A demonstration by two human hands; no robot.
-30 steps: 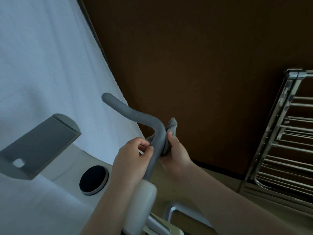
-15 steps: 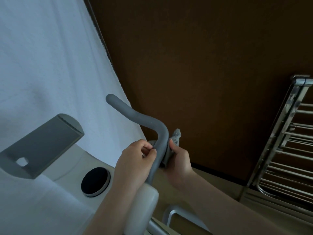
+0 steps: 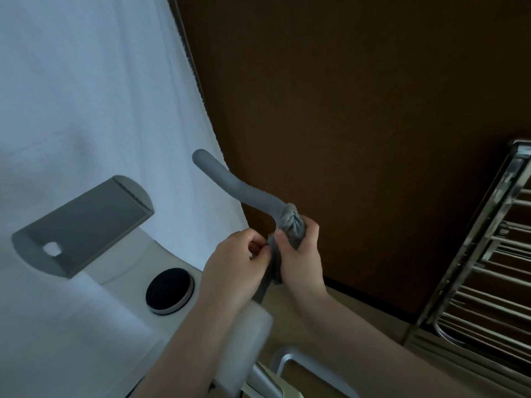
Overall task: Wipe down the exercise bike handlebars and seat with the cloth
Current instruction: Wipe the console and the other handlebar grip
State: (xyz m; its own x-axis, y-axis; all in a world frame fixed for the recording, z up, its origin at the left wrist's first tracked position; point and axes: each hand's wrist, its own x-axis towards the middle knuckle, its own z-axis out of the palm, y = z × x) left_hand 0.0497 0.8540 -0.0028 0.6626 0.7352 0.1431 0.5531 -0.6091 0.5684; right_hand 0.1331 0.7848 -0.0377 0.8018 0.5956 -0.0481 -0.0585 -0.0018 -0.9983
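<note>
While our right hand [image 3: 298,251] gripped the cloth [image 3: 290,225] wrapped round the bar [image 3: 244,188] at its bend, our left hand [image 3: 230,265] pinched the cloth's tail just beside, and unwiped bar ran up-left from the grip, nearer the right.

Handlebar [image 3: 244,191]: centre of the frame, running from upper left down to lower right.
Cloth [image 3: 290,225]: wrapped around the handlebar at its bend.
Right hand [image 3: 301,259]: on the cloth, right of the bar.
Left hand [image 3: 232,268]: left of the bar, just beside the right hand.
Tablet holder [image 3: 83,225]: left of the frame.
Round knob [image 3: 169,291]: below the holder, left of the left hand.
Metal rack [image 3: 482,268]: right edge of the frame.
Curtain [image 3: 86,96]: upper left, behind the bike.
</note>
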